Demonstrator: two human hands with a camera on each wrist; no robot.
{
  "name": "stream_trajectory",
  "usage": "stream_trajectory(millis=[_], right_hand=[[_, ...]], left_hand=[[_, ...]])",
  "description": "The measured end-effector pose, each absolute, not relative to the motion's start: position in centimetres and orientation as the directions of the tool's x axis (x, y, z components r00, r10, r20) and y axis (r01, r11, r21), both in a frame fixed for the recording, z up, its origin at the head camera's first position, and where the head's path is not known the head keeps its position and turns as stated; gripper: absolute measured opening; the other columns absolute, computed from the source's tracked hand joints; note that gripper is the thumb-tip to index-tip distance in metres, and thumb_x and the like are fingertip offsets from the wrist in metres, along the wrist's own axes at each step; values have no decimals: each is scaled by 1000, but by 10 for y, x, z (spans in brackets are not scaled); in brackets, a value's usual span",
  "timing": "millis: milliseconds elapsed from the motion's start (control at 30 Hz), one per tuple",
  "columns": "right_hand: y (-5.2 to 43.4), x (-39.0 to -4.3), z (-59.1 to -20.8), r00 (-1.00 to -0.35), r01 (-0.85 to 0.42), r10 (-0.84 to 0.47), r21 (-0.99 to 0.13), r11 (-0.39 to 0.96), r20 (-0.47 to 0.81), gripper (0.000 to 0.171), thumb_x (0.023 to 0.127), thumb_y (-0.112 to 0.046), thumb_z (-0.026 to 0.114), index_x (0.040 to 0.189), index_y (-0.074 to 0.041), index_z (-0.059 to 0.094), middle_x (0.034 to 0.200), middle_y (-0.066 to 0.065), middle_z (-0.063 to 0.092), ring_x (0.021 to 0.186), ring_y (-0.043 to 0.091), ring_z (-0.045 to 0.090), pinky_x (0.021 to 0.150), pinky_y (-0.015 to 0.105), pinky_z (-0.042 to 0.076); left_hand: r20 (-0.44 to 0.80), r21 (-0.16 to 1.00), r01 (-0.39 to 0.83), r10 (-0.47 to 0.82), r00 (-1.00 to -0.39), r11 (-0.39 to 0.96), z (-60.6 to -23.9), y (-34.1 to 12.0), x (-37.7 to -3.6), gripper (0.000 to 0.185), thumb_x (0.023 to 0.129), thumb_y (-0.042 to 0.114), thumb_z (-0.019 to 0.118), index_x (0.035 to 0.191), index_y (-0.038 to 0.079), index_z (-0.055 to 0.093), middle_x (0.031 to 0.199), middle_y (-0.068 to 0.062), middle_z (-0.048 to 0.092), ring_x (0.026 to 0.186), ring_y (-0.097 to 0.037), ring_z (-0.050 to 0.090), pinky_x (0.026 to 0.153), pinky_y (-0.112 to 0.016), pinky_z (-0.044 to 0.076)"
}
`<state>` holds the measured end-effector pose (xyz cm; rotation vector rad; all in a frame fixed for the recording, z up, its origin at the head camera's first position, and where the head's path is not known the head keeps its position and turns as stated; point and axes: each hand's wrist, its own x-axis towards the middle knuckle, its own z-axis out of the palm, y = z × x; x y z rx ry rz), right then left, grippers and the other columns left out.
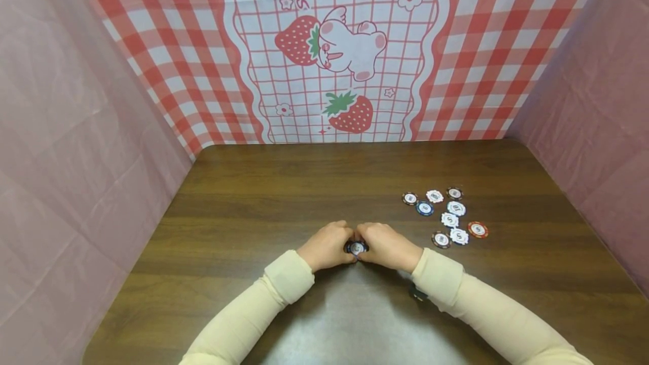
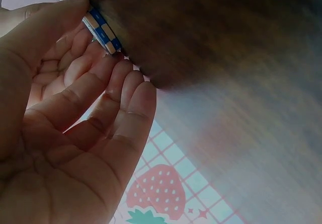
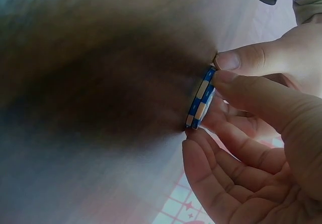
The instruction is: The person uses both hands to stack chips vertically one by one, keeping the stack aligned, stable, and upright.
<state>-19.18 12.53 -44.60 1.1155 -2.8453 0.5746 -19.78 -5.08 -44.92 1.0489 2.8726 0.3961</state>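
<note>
Two hands meet at the middle of the table (image 1: 284, 185): our left hand (image 1: 327, 245) and right hand (image 1: 386, 245) cup a small stack of chips (image 1: 356, 248) between curled fingertips (image 3: 224, 60), squaring its edges. We judge the next move calls for fetching another from the loose chips (image 1: 448, 216) lying apart to the right.

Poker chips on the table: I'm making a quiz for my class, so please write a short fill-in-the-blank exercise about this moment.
1. The left hand and right hand together hold a small stack of ____ and white chips.
2. The loose chips lie to the person's ____ side.
3. The table is made of dark ____.
4. The backdrop shows red ____.

Missing words: blue; right; wood; strawberries
</note>
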Motion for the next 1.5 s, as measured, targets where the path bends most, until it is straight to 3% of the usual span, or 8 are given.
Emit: stream_trajectory(millis=[467, 1067, 1500], right_hand=[[134, -190, -444, -751, -657, -635, -311, 687, 182, 24, 74, -17, 81, 91, -8, 67, 79, 0, 65, 70, 10, 55, 65, 31, 48], [194, -186, -431, -843, -536, -490, -260, 803, 222, 34, 76, -22, 81, 99, -1, 70, 86, 5, 68, 77, 17, 63, 71, 37, 53], [254, -191, -423, -923, -384, -359, -279, 880, 139, 36, 79, -22, 78, 103, 5, 70, 92, 13, 70, 81, 26, 65, 73, 48, 52]], left_hand=[[48, 237, 645, 654, -755, 727, -450, -52, -198, 29, 73, 31, 83, 91, 12, 71, 89, 2, 63, 78, -10, 56, 71, -25, 47], [43, 256, 645, 658, -752, 720, -450, -53, -197, 30, 74, 30, 82, 96, 12, 73, 93, 1, 64, 84, -13, 60, 78, -26, 50], [43, 251, 640, 652, -757, 727, -449, -52, -197, 31, 74, 31, 82, 97, 12, 73, 94, 1, 64, 86, -13, 60, 80, -26, 50]])
